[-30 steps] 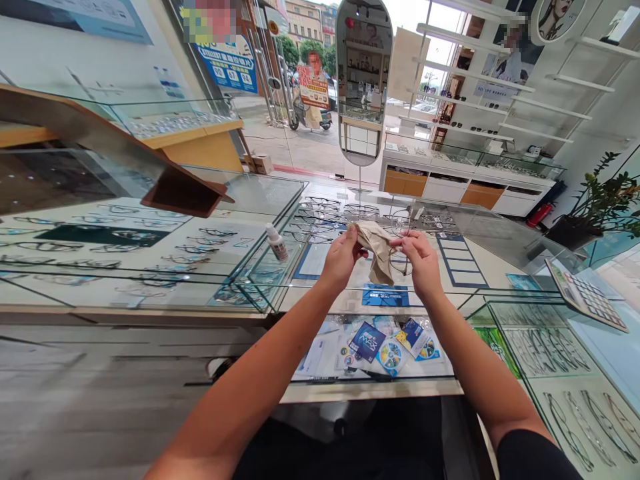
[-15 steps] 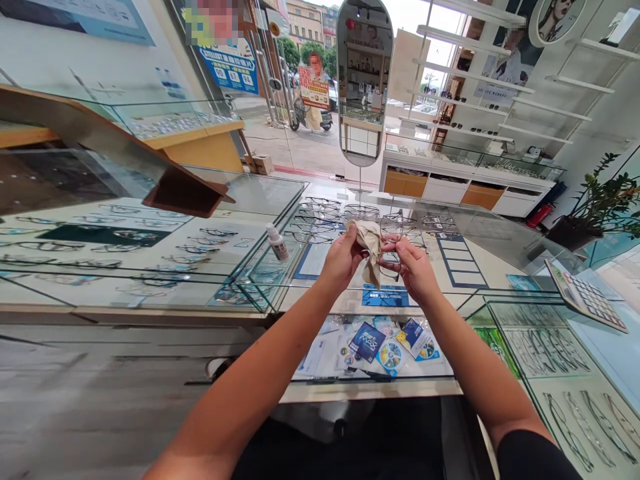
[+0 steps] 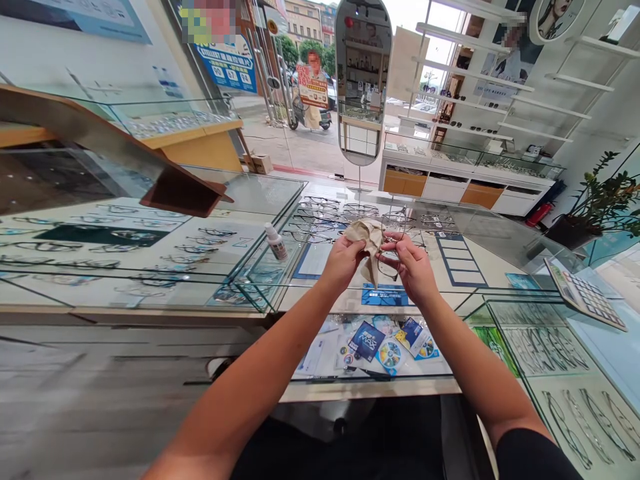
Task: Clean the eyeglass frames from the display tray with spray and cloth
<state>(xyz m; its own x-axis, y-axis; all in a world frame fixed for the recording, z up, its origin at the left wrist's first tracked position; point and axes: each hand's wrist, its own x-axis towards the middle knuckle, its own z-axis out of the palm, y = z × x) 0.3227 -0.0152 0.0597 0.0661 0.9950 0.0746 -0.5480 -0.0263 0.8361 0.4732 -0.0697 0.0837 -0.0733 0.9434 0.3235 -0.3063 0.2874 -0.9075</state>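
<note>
My left hand [image 3: 345, 261] is closed on a crumpled beige cloth [image 3: 367, 233], whose loose end hangs down between my hands. With its fingers pinched, my right hand [image 3: 413, 263] grips a pair of eyeglasses [image 3: 387, 270]; one rim shows below the fingers. The cloth covers part of the glasses, and I cannot see exactly where it touches the lens. Both hands are above the glass display counter. To their left a small white spray bottle [image 3: 276, 242] stands upright on the glass.
Rows of eyeglass frames [image 3: 317, 213] lie in the counter around my hands. A calculator [image 3: 585, 293] rests at the right. Leaflets [image 3: 370, 341] show under the near glass. A tall oval mirror [image 3: 361, 87] stands beyond the counter, and a brown angled panel [image 3: 185, 187] juts in from the left.
My left thumb and fingers have shifted on the cloth, now curling down over it. The cloth has spread and changed its folds. My right hand stays nearly in place with the eyeglasses.
</note>
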